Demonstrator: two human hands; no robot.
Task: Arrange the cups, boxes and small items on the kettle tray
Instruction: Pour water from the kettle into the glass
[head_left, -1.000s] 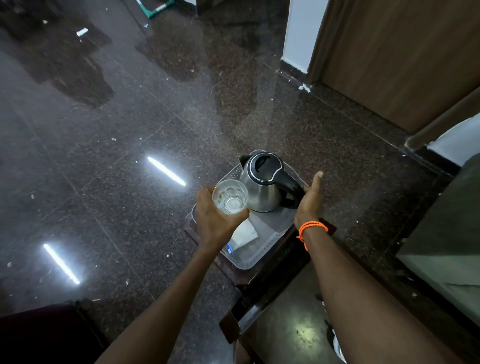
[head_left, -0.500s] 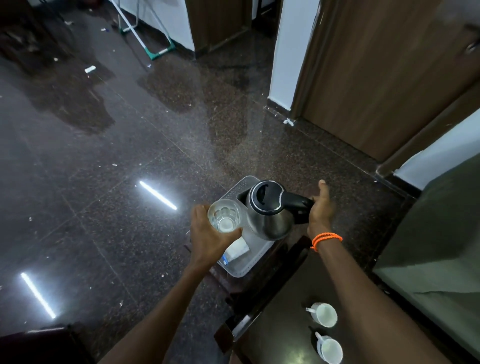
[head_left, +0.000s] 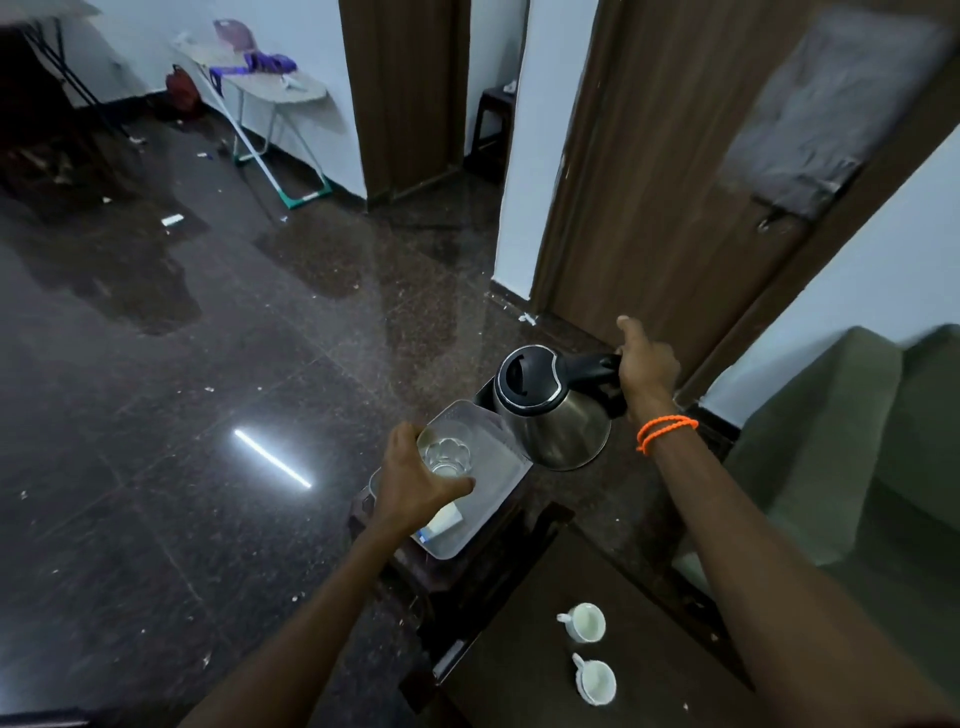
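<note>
1. Kettle (head_left: 550, 410), lifted since a moment ago, hangs beyond the tray (head_left: 493, 499), right hand (head_left: 647, 371) wrapping its handle.
2. Left hand (head_left: 415, 480) fingers grip the glass (head_left: 445, 451) above the tray.
3. Freed tray space suits rearranging.

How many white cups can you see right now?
2. Both white cups stand on the dark table near the bottom of the view, one just above the other, apart from the grey tray. More may be outside the view.
</note>
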